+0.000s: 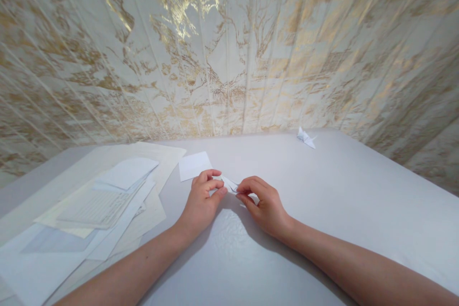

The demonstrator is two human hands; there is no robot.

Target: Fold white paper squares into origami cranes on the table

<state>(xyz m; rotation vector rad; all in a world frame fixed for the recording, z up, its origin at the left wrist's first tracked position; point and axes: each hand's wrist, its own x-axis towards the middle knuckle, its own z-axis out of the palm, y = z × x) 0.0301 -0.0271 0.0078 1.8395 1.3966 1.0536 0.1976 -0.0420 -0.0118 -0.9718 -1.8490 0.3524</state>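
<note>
A small folded white paper (229,184) is held between my two hands, just above the middle of the table. My left hand (206,196) pinches its left end between thumb and fingers. At its right end, the thumb and index finger of my right hand (261,203) are closed on it. The fingers partly cover the paper, so its full shape is hidden. Behind my left hand lies a flat white sheet (194,166). A folded paper crane (306,138) rests near the table's back edge, right of the middle.
On the left of the pale table (358,191) spreads an overlapping pile of papers (96,205), some with printed or written lines. My left forearm passes over its near edge. A white and gold patterned curtain or covering (229,57) rises behind the table.
</note>
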